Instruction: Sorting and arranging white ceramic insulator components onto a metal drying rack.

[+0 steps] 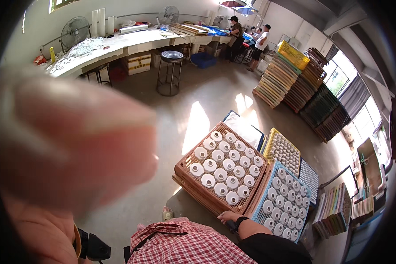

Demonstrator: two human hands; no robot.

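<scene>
My left hand is raised very close to the camera and fills the left side. Its fingers are smeared, so their pose and anything in them cannot be made out. A dark band or device shows at the left wrist. Down by the near corner of a brown mesh tray is my right hand, its fingers curled beside the tray's edge. Something dark lies under that hand, too small to name. A dark watch is on the right wrist. White octagonal pieces with a central hole lie in rows on the tray.
A blue mesh tray of similar pieces adjoins on the right, with a yellow tray behind. Tall tray stacks stand farther back. A stool is before a long worktable. People are at the far end.
</scene>
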